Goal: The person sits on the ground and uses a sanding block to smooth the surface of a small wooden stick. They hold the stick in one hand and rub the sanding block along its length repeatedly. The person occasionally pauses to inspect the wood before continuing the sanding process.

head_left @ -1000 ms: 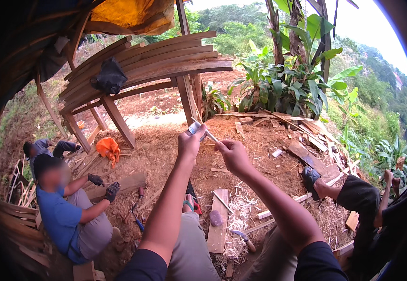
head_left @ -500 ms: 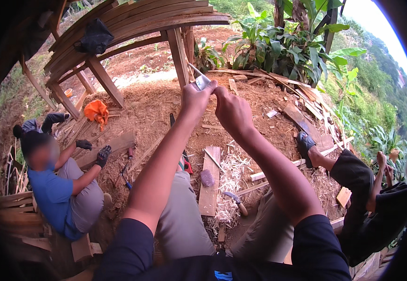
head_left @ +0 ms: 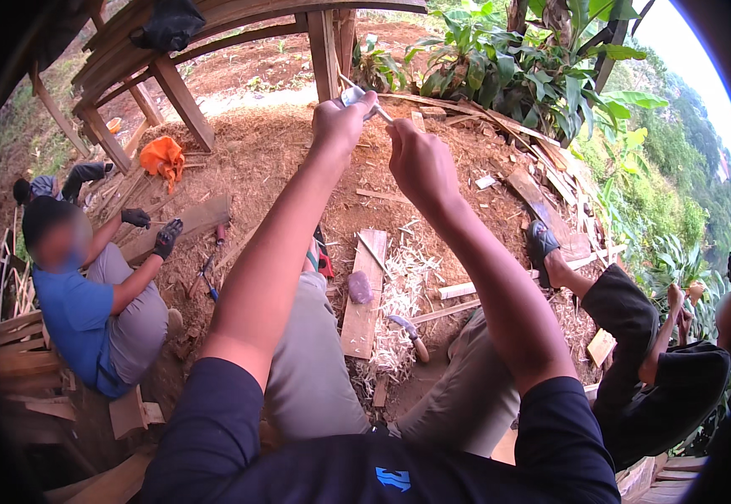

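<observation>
Both my arms reach forward over the ground. In my left hand, closed, is a whitish folded sheet wrapped about a thin pale stick. My right hand pinches the near end of that stick. The sheet's material cannot be made out. Below my hands lies a flat board with a purplish block and a slim rod on it. A curved-bladed knife with a wooden handle rests on pale shavings to the right of the board.
A person in blue with dark gloves squats at left; another in dark clothes sits at right. A wooden frame stands far left near an orange cloth. A red-handled tool lies beside my left knee. Offcuts lie far right.
My hands have drawn apart: the right has shifted right and down along the stick, the left slightly left and up, baring stick between them. The view has tilted slightly downward.
</observation>
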`<state>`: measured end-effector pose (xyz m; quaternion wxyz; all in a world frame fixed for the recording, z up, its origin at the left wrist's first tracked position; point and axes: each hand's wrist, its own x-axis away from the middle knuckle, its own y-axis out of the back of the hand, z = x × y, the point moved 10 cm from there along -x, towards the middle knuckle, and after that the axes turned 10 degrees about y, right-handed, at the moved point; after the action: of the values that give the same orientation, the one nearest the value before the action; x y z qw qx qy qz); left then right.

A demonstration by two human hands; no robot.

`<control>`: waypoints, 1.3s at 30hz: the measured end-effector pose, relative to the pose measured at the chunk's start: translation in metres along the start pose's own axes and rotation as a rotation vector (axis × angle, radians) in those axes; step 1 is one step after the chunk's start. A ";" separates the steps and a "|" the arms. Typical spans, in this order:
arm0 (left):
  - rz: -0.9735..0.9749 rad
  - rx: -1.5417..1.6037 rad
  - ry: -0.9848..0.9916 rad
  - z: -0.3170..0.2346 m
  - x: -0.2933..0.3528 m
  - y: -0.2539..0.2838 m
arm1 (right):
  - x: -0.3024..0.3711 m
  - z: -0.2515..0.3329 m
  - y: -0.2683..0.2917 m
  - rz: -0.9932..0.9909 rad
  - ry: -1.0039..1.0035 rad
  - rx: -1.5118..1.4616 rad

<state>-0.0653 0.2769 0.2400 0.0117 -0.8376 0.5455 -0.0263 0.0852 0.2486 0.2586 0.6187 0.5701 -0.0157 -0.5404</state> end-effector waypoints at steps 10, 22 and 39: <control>0.009 -0.107 0.080 0.013 0.004 -0.002 | 0.005 0.016 0.006 -0.172 0.155 0.155; 0.095 -0.137 0.072 0.007 0.016 -0.009 | 0.015 -0.032 -0.053 0.201 -0.597 -1.325; -0.060 -0.080 -0.016 -0.010 0.019 0.015 | 0.033 -0.006 -0.065 0.381 -0.761 -1.828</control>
<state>-0.0720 0.2530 0.2495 -0.0183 -0.8535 0.5208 0.0018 0.0605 0.2454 0.1894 0.8484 -0.3454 0.1173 -0.3835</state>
